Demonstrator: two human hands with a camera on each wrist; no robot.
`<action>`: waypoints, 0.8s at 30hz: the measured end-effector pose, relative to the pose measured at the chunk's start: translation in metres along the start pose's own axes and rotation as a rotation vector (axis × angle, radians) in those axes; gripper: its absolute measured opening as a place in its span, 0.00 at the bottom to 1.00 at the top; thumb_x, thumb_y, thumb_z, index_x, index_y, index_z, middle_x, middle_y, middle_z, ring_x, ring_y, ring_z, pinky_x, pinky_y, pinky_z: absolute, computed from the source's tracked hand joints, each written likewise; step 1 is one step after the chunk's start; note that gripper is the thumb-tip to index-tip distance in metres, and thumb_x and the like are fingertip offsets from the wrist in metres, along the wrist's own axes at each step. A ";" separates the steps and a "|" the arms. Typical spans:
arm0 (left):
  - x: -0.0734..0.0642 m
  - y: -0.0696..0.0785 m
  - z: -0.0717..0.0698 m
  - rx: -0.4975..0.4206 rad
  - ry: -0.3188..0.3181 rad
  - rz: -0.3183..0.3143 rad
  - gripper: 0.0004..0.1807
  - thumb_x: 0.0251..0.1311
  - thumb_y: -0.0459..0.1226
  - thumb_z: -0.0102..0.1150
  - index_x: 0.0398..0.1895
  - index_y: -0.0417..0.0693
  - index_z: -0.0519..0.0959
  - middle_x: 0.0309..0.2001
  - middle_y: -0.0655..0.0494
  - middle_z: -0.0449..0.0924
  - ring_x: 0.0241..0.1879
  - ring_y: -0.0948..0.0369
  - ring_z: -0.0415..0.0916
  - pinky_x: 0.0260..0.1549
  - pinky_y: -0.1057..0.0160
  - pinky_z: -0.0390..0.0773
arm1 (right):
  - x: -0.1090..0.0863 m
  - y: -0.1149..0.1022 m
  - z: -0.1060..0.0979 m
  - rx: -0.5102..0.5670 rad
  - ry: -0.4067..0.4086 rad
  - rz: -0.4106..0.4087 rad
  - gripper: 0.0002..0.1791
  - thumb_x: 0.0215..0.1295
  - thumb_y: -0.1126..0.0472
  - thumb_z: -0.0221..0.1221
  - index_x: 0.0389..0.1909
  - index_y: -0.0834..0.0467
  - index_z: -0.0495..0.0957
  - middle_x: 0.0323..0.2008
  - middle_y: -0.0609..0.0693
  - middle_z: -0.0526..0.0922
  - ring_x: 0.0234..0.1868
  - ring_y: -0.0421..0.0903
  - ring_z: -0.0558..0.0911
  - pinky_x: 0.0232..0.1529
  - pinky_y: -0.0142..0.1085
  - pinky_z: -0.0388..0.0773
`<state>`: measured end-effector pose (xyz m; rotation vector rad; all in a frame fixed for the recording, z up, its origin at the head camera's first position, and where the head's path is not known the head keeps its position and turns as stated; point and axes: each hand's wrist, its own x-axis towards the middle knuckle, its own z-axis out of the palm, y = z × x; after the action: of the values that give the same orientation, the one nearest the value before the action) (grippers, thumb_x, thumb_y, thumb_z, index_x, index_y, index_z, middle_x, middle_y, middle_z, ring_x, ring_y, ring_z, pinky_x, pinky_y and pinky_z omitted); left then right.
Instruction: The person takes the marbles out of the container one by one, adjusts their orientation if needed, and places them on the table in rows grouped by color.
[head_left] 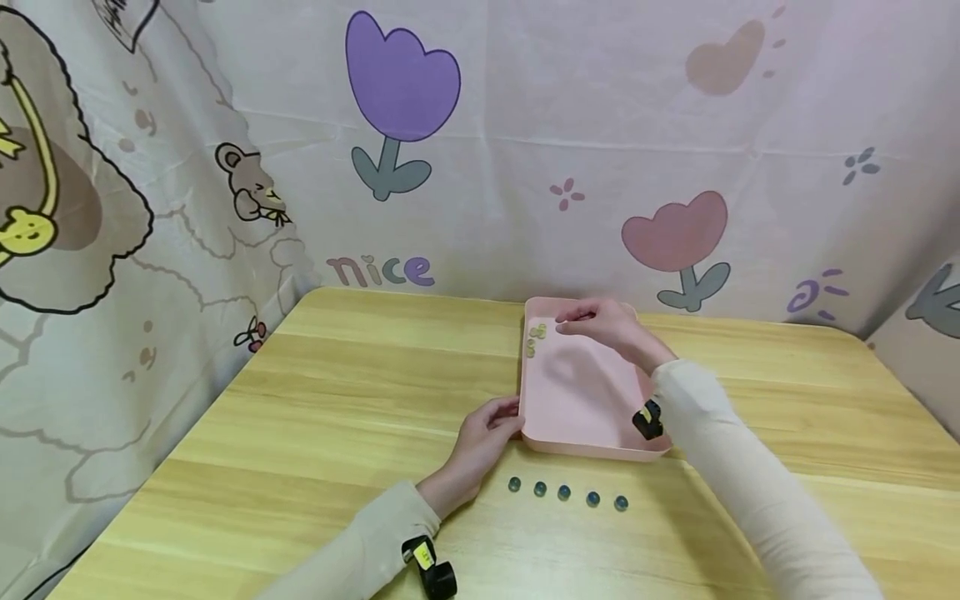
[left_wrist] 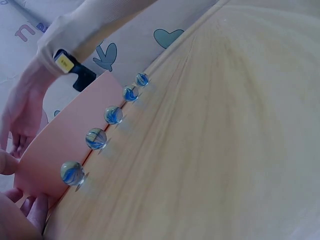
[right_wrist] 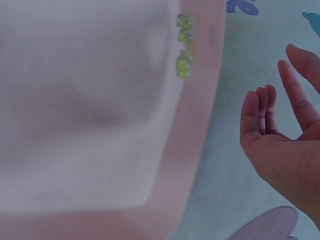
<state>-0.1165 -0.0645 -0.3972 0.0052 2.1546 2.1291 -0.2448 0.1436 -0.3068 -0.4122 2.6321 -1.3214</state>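
My left hand holds the near left corner of a shallow pink tray. In the left wrist view its thumb and fingers are against the tray's wall. My right hand hovers over the far part of the tray, with thumb and index finger almost together. Nothing shows between them in the right wrist view. Several yellow-green marbles lie inside the tray along its far left side. On the table before the tray, several clear glass marbles with blue swirls form a row.
The wood-grain table extends on both sides of the tray. Behind it hangs a pale curtain printed with tulips and hearts. A black wrist camera sits on my left sleeve, another camera on the right one.
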 end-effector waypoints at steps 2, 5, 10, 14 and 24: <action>0.000 0.000 0.000 0.004 0.002 -0.005 0.20 0.65 0.33 0.57 0.59 0.36 0.73 0.50 0.48 0.77 0.48 0.57 0.76 0.50 0.62 0.78 | 0.003 0.003 0.005 0.010 -0.001 0.006 0.19 0.62 0.58 0.65 0.50 0.64 0.81 0.47 0.57 0.83 0.51 0.54 0.78 0.57 0.48 0.74; -0.001 0.000 -0.001 0.002 -0.001 -0.002 0.20 0.65 0.33 0.57 0.59 0.36 0.73 0.50 0.47 0.77 0.48 0.57 0.76 0.50 0.62 0.78 | 0.007 0.007 0.012 0.058 -0.016 -0.014 0.19 0.62 0.60 0.64 0.51 0.66 0.80 0.49 0.58 0.82 0.52 0.53 0.78 0.58 0.46 0.73; 0.001 0.000 -0.001 -0.004 -0.002 0.008 0.20 0.65 0.33 0.57 0.59 0.36 0.73 0.50 0.47 0.77 0.48 0.57 0.76 0.50 0.62 0.78 | 0.016 0.011 0.021 0.117 -0.029 -0.032 0.17 0.63 0.63 0.63 0.49 0.69 0.79 0.47 0.59 0.83 0.52 0.52 0.78 0.59 0.45 0.72; 0.001 0.000 -0.001 -0.006 -0.005 0.005 0.21 0.65 0.33 0.57 0.60 0.35 0.73 0.50 0.47 0.77 0.48 0.57 0.75 0.50 0.62 0.78 | 0.025 0.014 0.031 0.143 -0.027 -0.026 0.17 0.63 0.66 0.62 0.49 0.72 0.78 0.48 0.62 0.82 0.51 0.52 0.78 0.56 0.42 0.74; 0.001 0.001 -0.001 -0.013 -0.012 0.007 0.21 0.64 0.33 0.57 0.60 0.35 0.73 0.50 0.47 0.77 0.48 0.57 0.75 0.50 0.63 0.78 | 0.035 0.026 0.045 0.127 -0.057 0.053 0.15 0.64 0.65 0.61 0.49 0.69 0.80 0.55 0.61 0.79 0.52 0.50 0.74 0.54 0.40 0.69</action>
<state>-0.1173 -0.0657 -0.3961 0.0235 2.1370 2.1416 -0.2702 0.1132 -0.3551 -0.3546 2.4784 -1.4281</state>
